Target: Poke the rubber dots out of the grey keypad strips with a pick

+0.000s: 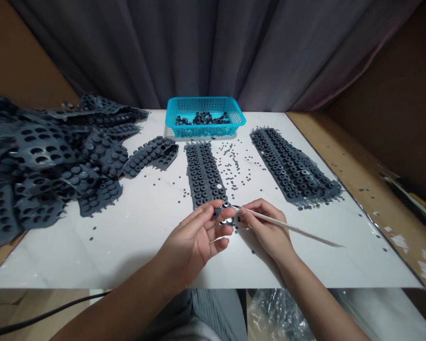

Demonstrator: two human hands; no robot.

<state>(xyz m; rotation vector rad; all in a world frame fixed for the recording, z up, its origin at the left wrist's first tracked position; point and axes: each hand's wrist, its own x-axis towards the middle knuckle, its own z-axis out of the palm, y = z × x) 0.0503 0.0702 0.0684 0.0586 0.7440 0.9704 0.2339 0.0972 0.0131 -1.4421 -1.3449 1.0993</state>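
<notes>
A dark rubber strip studded with small round parts lies in the middle of the white table. My left hand pinches the near end of this strip between thumb and fingers. My right hand grips a thin white pointed stick, its tip touching the strip's near end beside my left fingers. Tiny dark rubber discs are scattered on the table to the right of the strip.
A blue plastic basket holding small dark parts stands at the back centre. Another full rubber sheet lies at the right. A big heap of emptied perforated sheets covers the left. A grey curtain hangs behind.
</notes>
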